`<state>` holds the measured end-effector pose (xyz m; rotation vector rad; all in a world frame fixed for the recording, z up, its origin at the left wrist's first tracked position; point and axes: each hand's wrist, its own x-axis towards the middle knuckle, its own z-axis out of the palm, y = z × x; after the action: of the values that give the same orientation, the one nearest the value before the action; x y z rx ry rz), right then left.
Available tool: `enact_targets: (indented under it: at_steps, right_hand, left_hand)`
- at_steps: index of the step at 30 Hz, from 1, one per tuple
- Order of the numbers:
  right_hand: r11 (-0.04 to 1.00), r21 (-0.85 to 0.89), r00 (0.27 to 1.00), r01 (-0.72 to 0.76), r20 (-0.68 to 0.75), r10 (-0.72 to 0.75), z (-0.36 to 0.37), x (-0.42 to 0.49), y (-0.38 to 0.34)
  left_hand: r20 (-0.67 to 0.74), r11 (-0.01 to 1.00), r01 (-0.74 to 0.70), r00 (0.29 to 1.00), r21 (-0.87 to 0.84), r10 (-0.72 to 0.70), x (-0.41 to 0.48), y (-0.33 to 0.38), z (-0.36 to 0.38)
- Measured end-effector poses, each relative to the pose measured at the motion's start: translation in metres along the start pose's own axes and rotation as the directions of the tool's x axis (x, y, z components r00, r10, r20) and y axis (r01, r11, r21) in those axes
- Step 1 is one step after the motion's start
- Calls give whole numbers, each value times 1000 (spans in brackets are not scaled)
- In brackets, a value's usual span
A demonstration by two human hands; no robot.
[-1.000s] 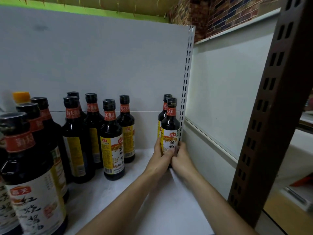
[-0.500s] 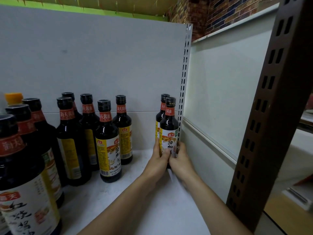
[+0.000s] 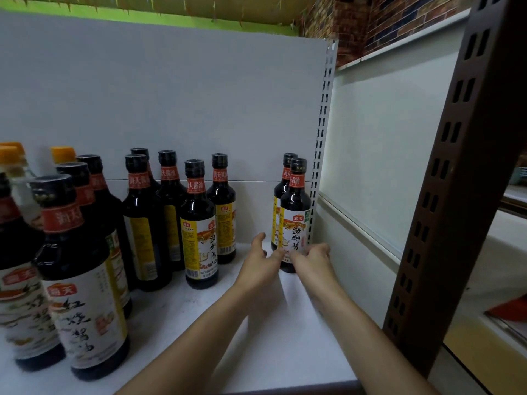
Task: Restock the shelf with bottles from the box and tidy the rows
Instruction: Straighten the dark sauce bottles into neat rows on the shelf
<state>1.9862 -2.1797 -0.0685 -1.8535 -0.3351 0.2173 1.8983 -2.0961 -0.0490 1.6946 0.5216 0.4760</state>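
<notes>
Big dark bottles stand close by on the left of the white shelf. Two bare arms reach in. The left hand is open with its fingers spread and holds nothing. The right hand is loose too, and its fingertips touch the bottom of the front bottle. That bottle stands up straight in the far right corner. Another bottle stands just behind it.

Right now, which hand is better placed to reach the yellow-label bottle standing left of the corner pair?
Probably the left hand: it is open and nearer the yellow-label bottle, with bare shelf between. The right hand is at the front corner bottle, farther off.
</notes>
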Motion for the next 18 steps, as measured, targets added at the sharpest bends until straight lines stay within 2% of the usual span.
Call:
enact_targets:
  at_steps: [4, 7, 13, 16, 18]
  right_hand:
    - [994, -60, 978, 91, 192, -78, 5, -22, -12]
    - [991, -37, 954, 129, 277, -114, 14, -35, -21]
    - [977, 18, 894, 215, 400, -204, 50, -50, -40]
    - [965, 37, 870, 258, 425, -249, 68, -53, -46]
    - [961, 52, 858, 272, 438, -267, 79, -55, -51]
  left_hand:
    - [-77, 1000, -24, 997, 14, 25, -22, 3, -12]
    - [-199, 995, -76, 976, 70, 89, -37, -3, -26]
    - [-507, 981, -122, 843, 148, 181, -59, -7, -65]
    - [-557, 977, -103, 807, 189, 193, -62, -13, -86]
    - [-527, 981, -79, 834, 180, 163, -60, -18, -97]
